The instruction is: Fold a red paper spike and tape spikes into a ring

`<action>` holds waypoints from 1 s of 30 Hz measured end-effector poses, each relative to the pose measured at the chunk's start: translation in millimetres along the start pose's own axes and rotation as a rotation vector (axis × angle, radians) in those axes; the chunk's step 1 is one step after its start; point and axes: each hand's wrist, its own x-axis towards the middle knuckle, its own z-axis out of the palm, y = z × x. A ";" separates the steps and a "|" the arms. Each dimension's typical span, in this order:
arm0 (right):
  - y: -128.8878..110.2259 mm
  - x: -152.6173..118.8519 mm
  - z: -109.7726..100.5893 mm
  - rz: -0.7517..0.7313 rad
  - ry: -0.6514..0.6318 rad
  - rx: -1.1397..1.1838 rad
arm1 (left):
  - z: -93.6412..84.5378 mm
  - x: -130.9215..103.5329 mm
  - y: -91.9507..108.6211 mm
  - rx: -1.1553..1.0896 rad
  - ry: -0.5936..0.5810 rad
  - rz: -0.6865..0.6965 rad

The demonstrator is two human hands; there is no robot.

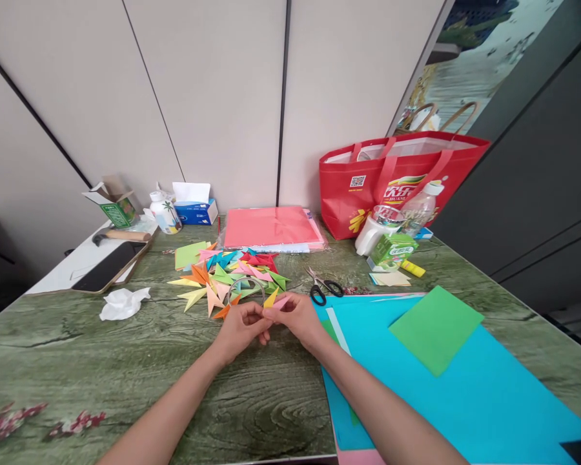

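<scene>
My right hand (300, 318) pinches small folded paper pieces, a yellow one (271, 299) and a pink one (281, 303), their points sticking up past the fingertips. Meeting it from the left, my left hand (242, 330) has its thumb and fingers closed at the lower end of the same pieces; the exact grip is hidden. Just beyond both hands lies a heap of folded paper pieces (223, 274) in many colours. A grey ring (246, 279) shows at the heap's near side. Black-handled scissors (325, 287) rest right of the heap, blades partly apart.
Blue paper sheets (416, 400) cover the right front, with a green square (437, 329) on top. Behind stand a red bag (353, 187), a mug (368, 236), a bottle (420, 208) and a green box (391, 252). Leftward are crumpled tissue (124, 303), a phone (109, 265) and a hammer (126, 235).
</scene>
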 end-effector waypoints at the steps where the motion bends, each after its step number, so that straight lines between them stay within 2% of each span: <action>1: 0.4 1.2 0.1 0.014 0.021 0.009 | -0.5 0.6 -0.1 -0.013 0.001 0.002; 5: 0.4 4.8 -0.5 0.025 0.077 0.028 | -2.1 2.4 -1.2 -0.056 -0.011 0.000; 11: 0.5 5.5 -2.2 -0.058 -0.026 0.101 | -2.6 2.8 1.4 -0.216 0.019 -0.006; 13: 1.3 5.1 -2.6 -0.096 0.003 0.091 | -3.4 3.8 1.9 -0.259 0.059 -0.004; 15: 1.9 4.2 -3.1 -0.163 0.090 0.012 | -4.4 5.2 1.3 -0.283 0.112 -0.004; 18: 1.8 1.2 -3.4 -0.297 0.184 -0.240 | -5.6 7.2 -1.0 -0.298 0.181 -0.006; 21: 1.9 -2.1 -2.9 -0.451 0.175 -0.492 | -5.9 8.1 -3.3 -0.281 0.194 0.000; 24: 4.1 -3.4 -2.6 -0.571 0.161 -0.633 | -5.9 7.8 -4.7 -0.257 0.180 0.004; 30: 11.3 -0.2 -5.3 -0.658 0.120 -0.754 | -5.5 7.5 -6.9 -0.242 0.182 0.002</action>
